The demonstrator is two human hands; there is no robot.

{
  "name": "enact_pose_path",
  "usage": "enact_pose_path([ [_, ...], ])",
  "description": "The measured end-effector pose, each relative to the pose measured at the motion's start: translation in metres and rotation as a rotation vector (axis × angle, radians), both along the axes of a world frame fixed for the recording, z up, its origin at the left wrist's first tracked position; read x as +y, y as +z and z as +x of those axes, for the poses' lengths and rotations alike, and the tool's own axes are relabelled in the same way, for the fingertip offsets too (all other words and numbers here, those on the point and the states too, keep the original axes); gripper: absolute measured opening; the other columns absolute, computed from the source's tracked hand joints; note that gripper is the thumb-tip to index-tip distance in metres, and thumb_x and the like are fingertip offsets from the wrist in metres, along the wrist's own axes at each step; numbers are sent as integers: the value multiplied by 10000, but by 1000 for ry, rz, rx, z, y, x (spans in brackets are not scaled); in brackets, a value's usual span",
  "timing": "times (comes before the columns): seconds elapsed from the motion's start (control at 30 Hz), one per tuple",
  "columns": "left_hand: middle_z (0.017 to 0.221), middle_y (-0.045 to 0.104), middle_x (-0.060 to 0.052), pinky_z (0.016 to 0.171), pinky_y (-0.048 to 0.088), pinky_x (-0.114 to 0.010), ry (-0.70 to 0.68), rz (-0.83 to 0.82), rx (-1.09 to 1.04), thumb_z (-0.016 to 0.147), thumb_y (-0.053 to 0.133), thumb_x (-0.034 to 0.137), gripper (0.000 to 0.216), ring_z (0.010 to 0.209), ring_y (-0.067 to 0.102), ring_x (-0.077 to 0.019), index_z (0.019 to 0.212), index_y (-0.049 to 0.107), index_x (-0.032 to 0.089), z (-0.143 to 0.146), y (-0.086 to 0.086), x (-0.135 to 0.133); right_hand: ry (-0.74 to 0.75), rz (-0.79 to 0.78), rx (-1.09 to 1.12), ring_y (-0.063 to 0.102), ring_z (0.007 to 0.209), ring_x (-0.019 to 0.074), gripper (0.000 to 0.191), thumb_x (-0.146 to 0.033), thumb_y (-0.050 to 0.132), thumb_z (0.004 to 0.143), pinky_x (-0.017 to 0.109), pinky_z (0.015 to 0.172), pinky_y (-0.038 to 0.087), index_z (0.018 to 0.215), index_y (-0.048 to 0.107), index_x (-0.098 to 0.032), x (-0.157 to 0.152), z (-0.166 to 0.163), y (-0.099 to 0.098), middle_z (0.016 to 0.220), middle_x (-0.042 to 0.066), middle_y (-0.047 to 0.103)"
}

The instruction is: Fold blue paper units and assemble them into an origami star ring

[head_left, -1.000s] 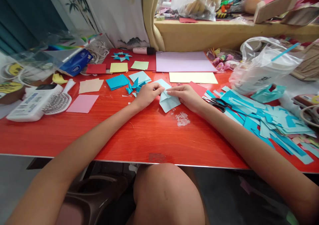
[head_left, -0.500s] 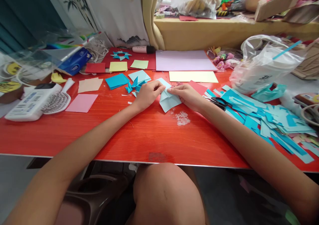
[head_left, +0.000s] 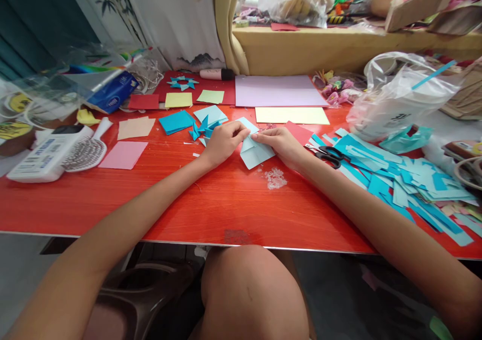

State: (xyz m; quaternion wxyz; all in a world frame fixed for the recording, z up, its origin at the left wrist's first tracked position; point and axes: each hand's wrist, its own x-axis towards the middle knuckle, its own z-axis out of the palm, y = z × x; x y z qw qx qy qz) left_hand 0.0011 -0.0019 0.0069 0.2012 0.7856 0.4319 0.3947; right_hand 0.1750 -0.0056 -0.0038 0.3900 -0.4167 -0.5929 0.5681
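My left hand (head_left: 223, 141) and right hand (head_left: 281, 144) both pinch the light-blue paper sheet (head_left: 256, 151) at frame centre, pressing it flat on the red bench (head_left: 226, 204) to hold the crease; scissors (head_left: 328, 155) lie just right.

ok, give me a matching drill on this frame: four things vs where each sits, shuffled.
1 scissors
2 hairbrush
3 lilac sheet
4 folded paper

A pinched by left hand and right hand
B far centre, behind yellow sheet
C far left, next to white device
D right of both hands, beside blue scraps

Pairs: 1-D, 2-C, 3-B, 4-A
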Motion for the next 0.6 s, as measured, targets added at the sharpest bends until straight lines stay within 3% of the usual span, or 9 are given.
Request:
enact_pose_path([
  [0.2,649,532,10,630,350,-246,3,-53,-86,830,491,286,218,641,475,-106,662,531,153,-1,-4,5,-63,121,-62,410,514,78,304,-440,651,725,233,495,292,681,627,-140,4,3,-1,584,-2,543],
  [0.37,646,539,9,642,362,-251,15,-85,-125,829,482,308,242,637,488,-105,651,526,151,-1,-4,6,-198,242,-59,397,523,73,275,-398,638,732,226,500,280,634,560,-153,7,2,-4,574,-24,509],
  [0.6,699,596,0,679,384,-251,-127,-242,-50,780,536,305,187,686,521,-111,684,580,150,1,-2,3,-367,265,68,496,591,96,211,-331,671,704,236,537,387,678,543,-165,5,0,-4,681,5,568],
])
